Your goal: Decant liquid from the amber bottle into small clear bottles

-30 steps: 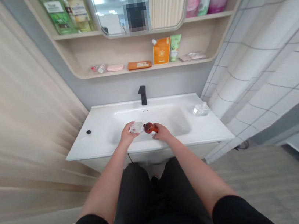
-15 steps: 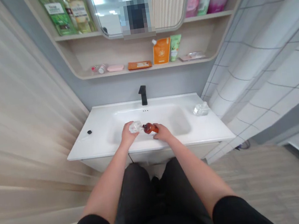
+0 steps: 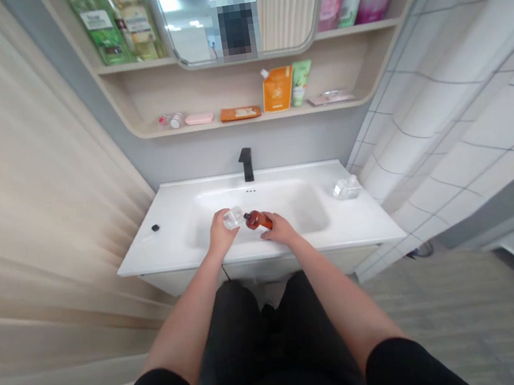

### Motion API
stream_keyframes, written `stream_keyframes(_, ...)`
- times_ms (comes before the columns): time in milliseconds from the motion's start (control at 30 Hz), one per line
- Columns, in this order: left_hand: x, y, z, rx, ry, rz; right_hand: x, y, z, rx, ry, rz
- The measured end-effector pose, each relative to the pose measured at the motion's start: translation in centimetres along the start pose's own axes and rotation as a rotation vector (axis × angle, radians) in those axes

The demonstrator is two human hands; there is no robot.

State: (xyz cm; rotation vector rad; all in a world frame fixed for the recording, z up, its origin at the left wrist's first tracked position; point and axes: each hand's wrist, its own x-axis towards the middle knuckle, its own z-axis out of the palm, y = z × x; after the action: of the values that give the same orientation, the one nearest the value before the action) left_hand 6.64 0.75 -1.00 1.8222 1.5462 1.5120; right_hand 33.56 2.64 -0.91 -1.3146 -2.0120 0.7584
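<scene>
Over the front part of the white sink (image 3: 281, 198), my left hand (image 3: 219, 235) is closed around a clear container (image 3: 233, 219), seemingly a small bottle or cup. My right hand (image 3: 281, 227) grips an amber-brown bottle (image 3: 258, 219) with a dark neck. That bottle lies tilted, its neck pointing left at the clear container. The two are very close; I cannot tell whether they touch or whether liquid is flowing. A small black cap (image 3: 155, 228) rests on the left counter.
A black faucet (image 3: 247, 164) stands behind the basin. On the right counter sits a clear bottle (image 3: 346, 188) on its side. Above, a shelf (image 3: 209, 126) holds an orange pouch (image 3: 277, 89), a green tube (image 3: 301, 83) and other toiletries. A curtain (image 3: 36, 185) hangs at left.
Both hands stay nearly in place over the sink. The clear container has turned slightly in my left hand, and the view has shifted a little.
</scene>
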Motion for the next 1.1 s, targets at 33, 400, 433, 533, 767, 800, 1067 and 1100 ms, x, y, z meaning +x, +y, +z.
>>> stream_keyframes(33, 0.0, 0.1, 0.0, 0.024, -0.001, 0.019, 0.0, 0.0, 0.0, -0.006, -0.002, -0.001)
stream_keyframes(400, -0.1, 1.2, -0.2, 0.201, 0.034, 0.205, 0.1, 0.2, 0.2, -0.037, -0.014, -0.005)
stream_keyframes(433, -0.1, 1.2, -0.2, 0.202, 0.035, 0.211, 0.1, 0.2, 0.2, -0.041, -0.011, -0.004)
stream_keyframes(533, -0.2, 1.3, -0.2, 0.209, 0.036, 0.21, 0.1, 0.2, 0.3, -0.046, -0.01, -0.003)
stream_keyframes(767, -0.4, 1.5, -0.4, 0.223, 0.015, 0.198, 0.1, 0.1, 0.2, -0.053, -0.019, 0.024)
stream_keyframes(800, -0.5, 1.5, -0.4, 0.223, 0.016, 0.196, 0.1, 0.1, 0.2, -0.053, -0.021, 0.027)
stream_keyframes(1067, -0.6, 2.0, -0.5, 0.24, 0.014, 0.197, 0.1, -0.1, 0.1, 0.017, -0.019, 0.035)
stream_keyframes(1100, -0.6, 2.1, -0.5, 0.241, 0.018, 0.202, 0.1, -0.2, 0.1, 0.021, -0.019, 0.033)
